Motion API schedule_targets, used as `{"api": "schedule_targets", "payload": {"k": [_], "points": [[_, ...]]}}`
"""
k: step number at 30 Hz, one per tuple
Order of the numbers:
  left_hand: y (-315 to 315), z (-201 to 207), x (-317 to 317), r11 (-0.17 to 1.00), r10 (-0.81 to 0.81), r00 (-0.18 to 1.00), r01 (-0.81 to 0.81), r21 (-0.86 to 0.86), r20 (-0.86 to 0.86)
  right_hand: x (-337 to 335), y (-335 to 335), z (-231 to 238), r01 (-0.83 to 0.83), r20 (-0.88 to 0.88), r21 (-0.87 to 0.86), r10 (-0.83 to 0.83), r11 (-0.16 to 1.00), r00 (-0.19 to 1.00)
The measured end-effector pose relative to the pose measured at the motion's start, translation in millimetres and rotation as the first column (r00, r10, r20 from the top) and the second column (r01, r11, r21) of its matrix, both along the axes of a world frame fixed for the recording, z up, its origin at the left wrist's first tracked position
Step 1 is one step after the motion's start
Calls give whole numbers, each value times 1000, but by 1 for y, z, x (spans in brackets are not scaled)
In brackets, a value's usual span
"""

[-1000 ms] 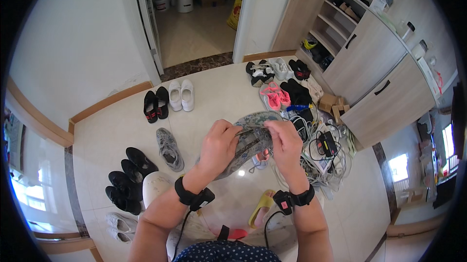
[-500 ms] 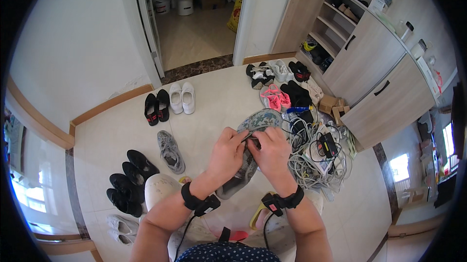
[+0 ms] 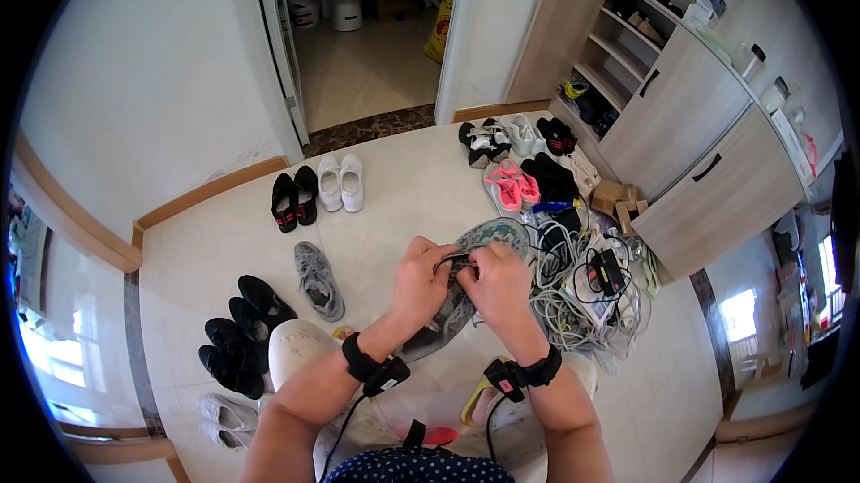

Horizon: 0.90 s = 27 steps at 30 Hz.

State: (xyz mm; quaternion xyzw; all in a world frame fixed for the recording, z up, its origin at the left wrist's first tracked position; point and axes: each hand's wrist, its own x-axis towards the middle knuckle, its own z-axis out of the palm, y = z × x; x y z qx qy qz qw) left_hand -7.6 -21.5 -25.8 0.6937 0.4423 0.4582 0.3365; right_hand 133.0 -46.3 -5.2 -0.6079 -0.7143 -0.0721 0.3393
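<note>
A grey camouflage-patterned sneaker (image 3: pixel 503 234) is in front of me above my lap, its toe pointing away and to the right. My left hand (image 3: pixel 417 284) pinches a dark shoelace (image 3: pixel 454 258) at the shoe's upper. Close beside it, my right hand (image 3: pixel 498 284) has its fingers pressed together over the same lacing, the ends of the lace partly hidden by them. A similar grey sneaker (image 3: pixel 318 280) lies on the floor to the left.
White shoes (image 3: pixel 341 184), black shoes with red marks (image 3: pixel 295 199) and black shoes (image 3: pixel 235 345) stand on the left. A tangle of cables (image 3: pixel 573 304) lies at the right, near pink-laced shoes (image 3: pixel 511 187), cardboard boxes (image 3: pixel 615 202) and an open shoe cabinet (image 3: pixel 663 107).
The sneaker has tilted, its toe lower and further right. My fingers have drawn slightly apart, and a loop of lace shows at my left fingers.
</note>
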Motion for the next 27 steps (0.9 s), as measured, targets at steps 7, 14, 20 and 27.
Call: {"api": "schedule_targets", "payload": {"k": [7,14,20,27], "points": [[-2,-7,6,999,22,999,-20,-40,38,-1,-13,5,-39,181,-18,42,999,983],[19,-26,6,971,240,961,-234,-56,136,-11,-27,5,-215,-201,-213,173,953,964],[34,-25,-12,964,261,947,-245,-105,188,7,-49,59,-602,-515,-479,350,639,782],[31,-18,-18,965,166,895,-61,-255,413,40,-26,53,-308,-579,-226,127,924,806]]}}
